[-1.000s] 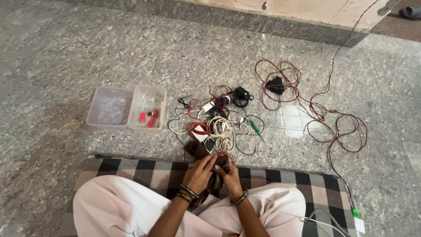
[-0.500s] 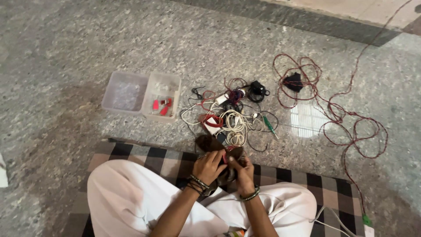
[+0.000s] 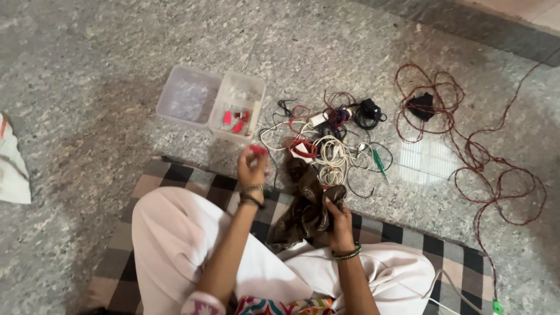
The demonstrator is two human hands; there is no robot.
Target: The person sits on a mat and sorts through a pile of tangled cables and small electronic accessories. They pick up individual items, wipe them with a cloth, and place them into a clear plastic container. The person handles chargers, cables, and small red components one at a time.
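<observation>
— What do the hands hold, seated cross-legged on the checked mat (image 3: 175, 175)?

— The left hand (image 3: 252, 168) is raised, fingers pinched on a small red piece (image 3: 257, 150); the right hand (image 3: 338, 217) grips a brown cloth (image 3: 306, 204) bunched over the lap.

— And around them?

— At twelve o'clock of the cloth, a tangle of cables (image 3: 326, 140) on the stone floor (image 3: 87, 70); at eleven o'clock, two clear plastic boxes (image 3: 211, 104).

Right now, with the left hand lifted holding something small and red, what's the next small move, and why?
Probably carry the left hand forward and drop the small red piece into the clear tray just ahead; similar red pieces already lie there. The right hand grips the brown cloth, so it can stay put.
</observation>
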